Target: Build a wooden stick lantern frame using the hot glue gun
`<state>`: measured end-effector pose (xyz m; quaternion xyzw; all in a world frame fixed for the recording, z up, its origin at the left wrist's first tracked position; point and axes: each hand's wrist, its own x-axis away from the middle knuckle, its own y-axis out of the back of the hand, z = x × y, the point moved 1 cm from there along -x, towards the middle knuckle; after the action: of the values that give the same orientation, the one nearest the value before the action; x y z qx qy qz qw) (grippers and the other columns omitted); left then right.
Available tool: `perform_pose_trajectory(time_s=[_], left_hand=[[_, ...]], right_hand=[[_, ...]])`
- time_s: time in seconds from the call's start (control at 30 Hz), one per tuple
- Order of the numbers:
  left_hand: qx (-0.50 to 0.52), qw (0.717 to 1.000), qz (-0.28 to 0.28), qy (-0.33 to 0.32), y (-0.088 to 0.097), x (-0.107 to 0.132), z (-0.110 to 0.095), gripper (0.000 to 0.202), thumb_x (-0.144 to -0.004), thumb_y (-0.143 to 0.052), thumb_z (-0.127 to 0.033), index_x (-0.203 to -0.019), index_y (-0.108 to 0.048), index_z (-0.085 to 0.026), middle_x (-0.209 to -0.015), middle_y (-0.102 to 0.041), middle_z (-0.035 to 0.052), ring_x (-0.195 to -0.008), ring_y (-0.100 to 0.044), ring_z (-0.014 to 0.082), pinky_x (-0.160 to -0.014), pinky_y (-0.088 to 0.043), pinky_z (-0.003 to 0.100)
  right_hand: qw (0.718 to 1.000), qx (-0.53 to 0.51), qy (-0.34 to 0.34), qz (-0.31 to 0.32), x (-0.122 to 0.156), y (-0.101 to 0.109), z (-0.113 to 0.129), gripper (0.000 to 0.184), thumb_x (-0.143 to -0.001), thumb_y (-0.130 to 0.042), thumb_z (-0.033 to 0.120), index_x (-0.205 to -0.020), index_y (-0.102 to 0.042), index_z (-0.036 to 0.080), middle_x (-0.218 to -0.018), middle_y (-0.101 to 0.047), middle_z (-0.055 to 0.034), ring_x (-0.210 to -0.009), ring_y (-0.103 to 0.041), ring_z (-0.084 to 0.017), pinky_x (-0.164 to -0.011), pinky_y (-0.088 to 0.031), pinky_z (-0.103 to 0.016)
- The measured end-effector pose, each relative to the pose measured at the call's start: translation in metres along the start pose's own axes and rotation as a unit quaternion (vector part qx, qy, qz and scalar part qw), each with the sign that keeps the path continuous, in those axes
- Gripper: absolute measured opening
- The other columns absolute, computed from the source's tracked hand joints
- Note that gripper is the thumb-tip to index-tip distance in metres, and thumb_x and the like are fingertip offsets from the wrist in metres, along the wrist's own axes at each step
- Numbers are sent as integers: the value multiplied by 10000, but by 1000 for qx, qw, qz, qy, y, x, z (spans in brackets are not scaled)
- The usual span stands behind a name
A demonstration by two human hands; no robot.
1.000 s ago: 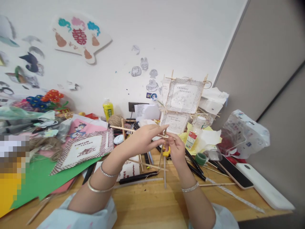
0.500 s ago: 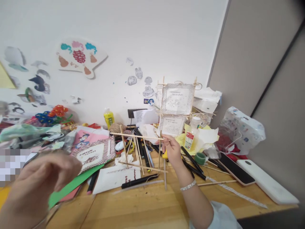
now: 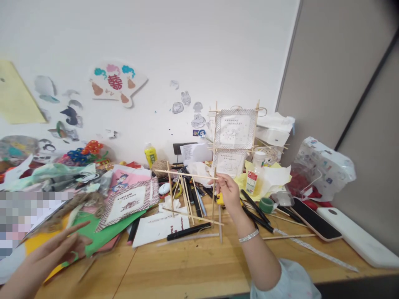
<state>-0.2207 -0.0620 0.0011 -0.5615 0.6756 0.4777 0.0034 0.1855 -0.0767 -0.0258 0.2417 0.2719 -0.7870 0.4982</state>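
My right hand (image 3: pixel 229 191) pinches one corner of a frame of thin wooden sticks (image 3: pixel 187 174), holding it upright above the table. Crossed sticks make up its four sides. My left hand (image 3: pixel 67 245) is at the lower left, fingers stretched out and apart, over green paper (image 3: pixel 109 232) and yellow paper (image 3: pixel 35 245). A bundle of brown twine (image 3: pixel 77 207) lies just beyond its fingers. Below that hand shows a thin stick (image 3: pixel 86 270); I cannot tell whether they touch. Behind the frame lie several pens (image 3: pixel 195 197) and a white sheet (image 3: pixel 152 230) with dark red marks.
At the back stands a stick rack with lettered panels (image 3: pixel 235 128). A glue bottle (image 3: pixel 252 180), green tape roll (image 3: pixel 267 204), phone (image 3: pixel 316 220) and white slab (image 3: pixel 358 236) sit to the right. A yellow bottle (image 3: pixel 150 155) stands near the wall; craft materials crowd the left.
My left hand has moved lower, its fingers going from curled to stretched out. The view has turned slightly left. My right hand keeps its pinch on the stick frame.
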Motion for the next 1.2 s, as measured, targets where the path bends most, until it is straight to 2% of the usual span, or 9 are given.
perform_pose_trajectory(time_s=[0.1,0.13,0.23,0.33,0.43,0.5,0.6,0.77,1.2], left_hand=[[-63,994,-7,91,-8,-4,3,334,-876,-407,-316,-1112,-487,-538,-574,-630,-125,-417,-559,157,-379,-481,294],[-107,991,-24,76,-16,-12,-5,325,-866,-424,-285,-1121,-514,-467,-664,-658,-94,-506,-600,173,-429,-504,305],[-209,959,-165,-100,-48,-42,-53,292,-832,-425,-198,-1064,-569,-301,-904,-652,17,-808,-624,244,-653,-528,390],[-209,930,-151,-261,-91,-73,-113,286,-836,-437,-148,-1083,-562,-219,-981,-621,78,-926,-576,233,-819,-469,406],[-189,919,-112,-328,-133,-104,-155,293,-865,-457,-199,-1149,-525,-174,-1046,-619,127,-983,-560,246,-843,-449,418],[-161,918,-51,-359,-155,-122,-168,343,-880,-457,-241,-1213,-473,-156,-991,-636,133,-920,-591,234,-769,-482,381],[-124,927,19,-354,-173,-138,-167,396,-898,-438,-257,-1278,-399,-149,-911,-650,102,-804,-623,193,-662,-501,303],[-92,921,77,-370,-171,-142,-153,495,-887,-472,-255,-1342,-302,-166,-1031,-629,121,-882,-614,184,-712,-502,295],[-94,920,83,-373,-168,-141,-157,345,-887,-447,-188,-1227,-411,-141,-834,-648,67,-714,-604,156,-603,-449,244]], right_hand=[[1000,3,11,0,1,1,2,265,-859,-481,397,-976,-593,187,-720,-685,-24,-456,-458,-93,-469,-408,-245],[1000,5,14,1,1,1,2,264,-859,-481,396,-977,-595,190,-722,-686,-24,-457,-460,-95,-471,-410,-247],[1000,9,25,6,2,1,4,262,-858,-485,394,-979,-603,194,-723,-687,-23,-460,-467,-97,-478,-415,-251],[999,11,29,18,3,2,5,267,-864,-479,388,-989,-609,192,-761,-694,-35,-463,-465,-94,-482,-415,-253],[999,17,30,26,4,3,5,272,-870,-476,385,-1003,-622,198,-677,-660,-9,-456,-465,-95,-486,-409,-252],[999,33,32,24,5,4,5,268,-870,-482,382,-996,-639,206,-568,-580,27,-458,-470,-100,-491,-401,-247],[998,49,34,20,6,4,7,268,-871,-480,387,-975,-654,213,-541,-514,38,-469,-471,-105,-482,-388,-241],[996,74,41,22,7,4,11,287,-871,-469,407,-970,-658,216,-578,-531,26,-477,-467,-106,-491,-402,-247],[992,109,68,6,7,7,16,267,-879,-464,394,-916,-646,201,-532,-483,44,-482,-467,-107,-510,-394,-249]])
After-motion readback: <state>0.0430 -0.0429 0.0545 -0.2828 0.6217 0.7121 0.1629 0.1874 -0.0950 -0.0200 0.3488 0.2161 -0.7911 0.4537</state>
